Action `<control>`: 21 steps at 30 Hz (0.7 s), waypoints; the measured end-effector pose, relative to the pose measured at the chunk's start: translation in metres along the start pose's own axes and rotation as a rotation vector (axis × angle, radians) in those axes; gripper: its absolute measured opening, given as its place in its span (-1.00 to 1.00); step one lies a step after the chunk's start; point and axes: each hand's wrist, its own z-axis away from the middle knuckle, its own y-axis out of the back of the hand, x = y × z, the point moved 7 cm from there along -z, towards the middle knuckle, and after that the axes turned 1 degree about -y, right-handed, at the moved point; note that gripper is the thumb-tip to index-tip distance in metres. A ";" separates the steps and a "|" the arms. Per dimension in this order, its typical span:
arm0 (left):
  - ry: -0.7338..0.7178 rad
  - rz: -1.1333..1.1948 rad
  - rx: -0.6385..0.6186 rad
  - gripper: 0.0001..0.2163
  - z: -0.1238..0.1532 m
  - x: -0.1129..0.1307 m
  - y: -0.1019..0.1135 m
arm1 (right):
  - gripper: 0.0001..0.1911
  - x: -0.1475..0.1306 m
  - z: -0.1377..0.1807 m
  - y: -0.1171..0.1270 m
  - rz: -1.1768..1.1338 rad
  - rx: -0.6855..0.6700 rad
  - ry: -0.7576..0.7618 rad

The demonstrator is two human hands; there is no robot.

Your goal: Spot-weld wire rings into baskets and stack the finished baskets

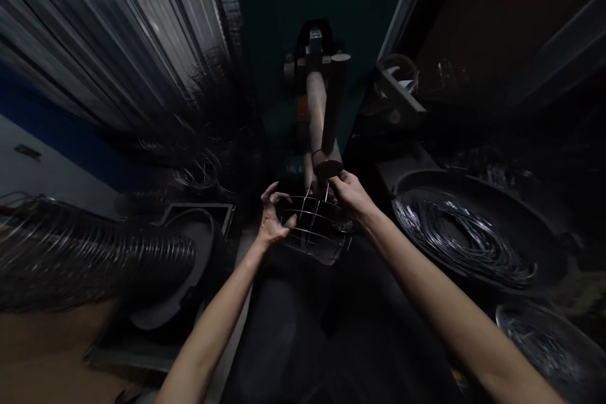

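Note:
A round wire frame (315, 222) of thin metal rods lies under the tip of a machine arm (319, 120), a brown cylinder reaching toward me from a green machine (326, 12). My left hand (272, 218) curls round the frame's left rim. My right hand (349, 192) pinches the frame's far right side, just beside the arm's lower end. Both forearms are bare.
A dark round bin (478, 233) with coiled wire rings sits to the right, and another bin (549, 341) lies nearer at the lower right. Stacked wire rings (95, 259) lie on their side at left. More wire frames (199, 170) pile behind them.

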 end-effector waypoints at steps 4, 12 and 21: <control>0.009 -0.017 0.011 -0.28 -0.002 -0.004 0.002 | -0.60 -0.001 -0.002 -0.002 0.029 0.007 0.000; -0.001 -0.001 -0.002 -0.28 -0.009 -0.009 0.005 | -0.63 0.003 -0.010 -0.001 0.114 0.046 0.011; 0.046 0.091 -0.049 -0.28 -0.010 -0.007 0.004 | -0.72 0.006 -0.008 -0.002 0.042 0.072 0.036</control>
